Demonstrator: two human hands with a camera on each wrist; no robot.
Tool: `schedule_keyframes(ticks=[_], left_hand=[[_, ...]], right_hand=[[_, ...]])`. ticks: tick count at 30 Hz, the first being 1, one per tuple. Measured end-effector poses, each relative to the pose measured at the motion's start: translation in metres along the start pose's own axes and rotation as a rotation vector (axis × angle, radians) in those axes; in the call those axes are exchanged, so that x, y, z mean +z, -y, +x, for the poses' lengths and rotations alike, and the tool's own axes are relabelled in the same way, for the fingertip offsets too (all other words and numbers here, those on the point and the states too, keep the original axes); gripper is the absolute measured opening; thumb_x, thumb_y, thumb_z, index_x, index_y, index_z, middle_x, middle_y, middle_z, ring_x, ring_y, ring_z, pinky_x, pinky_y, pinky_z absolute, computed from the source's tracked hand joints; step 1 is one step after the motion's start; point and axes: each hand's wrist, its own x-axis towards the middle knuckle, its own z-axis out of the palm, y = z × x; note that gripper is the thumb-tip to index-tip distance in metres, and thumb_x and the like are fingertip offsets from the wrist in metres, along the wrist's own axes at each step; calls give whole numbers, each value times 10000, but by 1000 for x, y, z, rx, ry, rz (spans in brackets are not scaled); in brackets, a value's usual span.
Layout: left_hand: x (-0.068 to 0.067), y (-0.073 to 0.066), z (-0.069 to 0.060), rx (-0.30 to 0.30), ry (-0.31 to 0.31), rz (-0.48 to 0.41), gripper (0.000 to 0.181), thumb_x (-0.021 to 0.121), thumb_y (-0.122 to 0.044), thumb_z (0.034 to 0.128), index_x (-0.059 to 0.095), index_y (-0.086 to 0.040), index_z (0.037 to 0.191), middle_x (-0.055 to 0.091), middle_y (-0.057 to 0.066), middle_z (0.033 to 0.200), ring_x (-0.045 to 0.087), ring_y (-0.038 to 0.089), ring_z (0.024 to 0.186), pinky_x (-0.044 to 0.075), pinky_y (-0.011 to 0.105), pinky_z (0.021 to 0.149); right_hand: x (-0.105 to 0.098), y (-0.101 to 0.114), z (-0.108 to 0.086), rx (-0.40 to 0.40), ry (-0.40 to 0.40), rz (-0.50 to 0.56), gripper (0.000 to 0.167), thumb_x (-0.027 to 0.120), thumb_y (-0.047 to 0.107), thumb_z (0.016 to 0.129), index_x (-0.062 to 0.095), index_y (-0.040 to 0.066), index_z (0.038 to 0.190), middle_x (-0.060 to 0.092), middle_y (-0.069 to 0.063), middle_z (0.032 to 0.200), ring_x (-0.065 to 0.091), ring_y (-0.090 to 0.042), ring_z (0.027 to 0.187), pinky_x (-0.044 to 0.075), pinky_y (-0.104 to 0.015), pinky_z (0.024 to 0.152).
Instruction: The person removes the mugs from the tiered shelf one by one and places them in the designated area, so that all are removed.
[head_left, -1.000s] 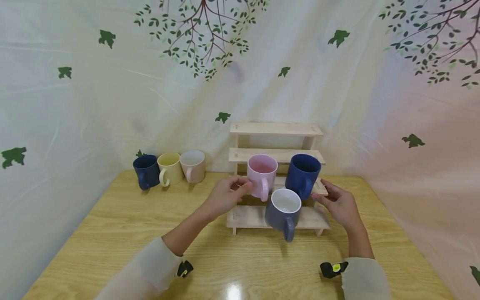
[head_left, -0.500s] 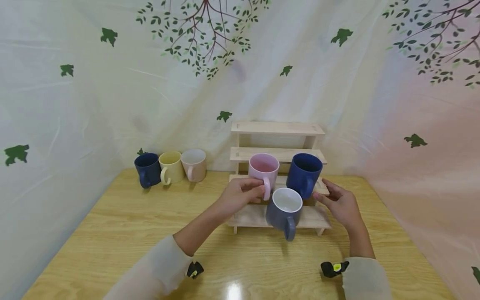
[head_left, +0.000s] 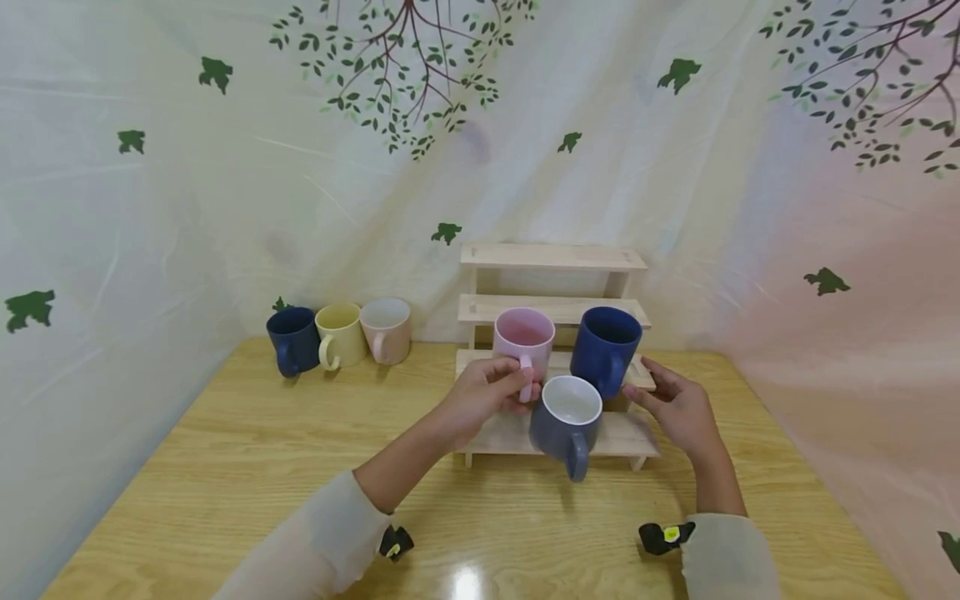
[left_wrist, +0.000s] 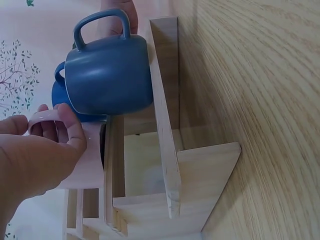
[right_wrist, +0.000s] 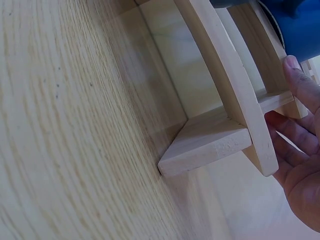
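Note:
My left hand (head_left: 480,400) holds the handle of a pink mug (head_left: 517,337), its fingers curled through the loop in the left wrist view. The pink mug sits on the second step of a wooden tiered shelf (head_left: 553,257), beside a dark blue mug (head_left: 606,346). Lower down, a grey-blue mug (head_left: 562,429) with a white inside stands on the bottom step, handle towards me. At the shelf's right side, my right hand (head_left: 678,408) grips the end of the second step, thumb close to the blue mug and fingers (right_wrist: 295,135) behind the board.
On the wooden table (head_left: 300,450), three mugs stand in a row at the back left: navy (head_left: 294,343), yellow (head_left: 342,337) and pale pink (head_left: 387,333). A leaf-patterned cloth (head_left: 337,208) hangs behind. The shelf's upper two steps bear no mugs.
My left hand has moved right, from the left side of the pink mug to its handle, and its fingers have curled round it. My right hand and the mugs stay in place.

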Motion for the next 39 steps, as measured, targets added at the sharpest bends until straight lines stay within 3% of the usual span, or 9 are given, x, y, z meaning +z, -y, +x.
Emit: schedule_keyframes(ticks=[7, 15, 20, 28, 39], left_hand=[[-5, -2, -4, 9, -37, -77, 252, 508, -173, 1085, 606, 32, 975, 647, 78, 897, 634, 156, 838, 561, 275, 718], [-21, -8, -5, -28, -175, 29, 277, 466, -227, 1023, 542, -55, 819, 521, 28, 747, 526, 156, 696, 429, 259, 597], [-28, -12, -7, -34, -163, 34, 268, 484, -203, 999, 546, -57, 783, 534, 38, 743, 518, 162, 684, 386, 264, 586], [-31, -15, -12, -47, -150, 3, 278, 474, -210, 1039, 538, -51, 820, 503, 34, 748, 483, 167, 706, 378, 255, 623], [-47, -13, -21, -40, -166, -88, 292, 509, -177, 1028, 506, -65, 758, 483, 23, 741, 447, 140, 703, 373, 229, 615]], right_hand=[[1, 0, 1, -6, -1, -7, 793, 736, 501, 915, 465, 89, 1535, 488, -259, 1494, 629, -419, 1192, 533, -530, 971], [-1, 0, 1, -15, -10, -15, 794, 744, 501, 908, 471, 91, 1531, 499, -245, 1490, 631, -416, 1190, 544, -509, 954], [0, 0, 2, -15, -7, -17, 801, 741, 509, 908, 467, 92, 1534, 492, -250, 1494, 629, -421, 1194, 541, -516, 957], [2, -3, 2, -6, -5, -20, 800, 731, 517, 914, 463, 93, 1537, 497, -240, 1497, 624, -420, 1203, 532, -539, 969], [1, 1, 0, -8, -14, -20, 797, 745, 495, 912, 470, 71, 1528, 508, -242, 1483, 627, -424, 1198, 528, -542, 973]])
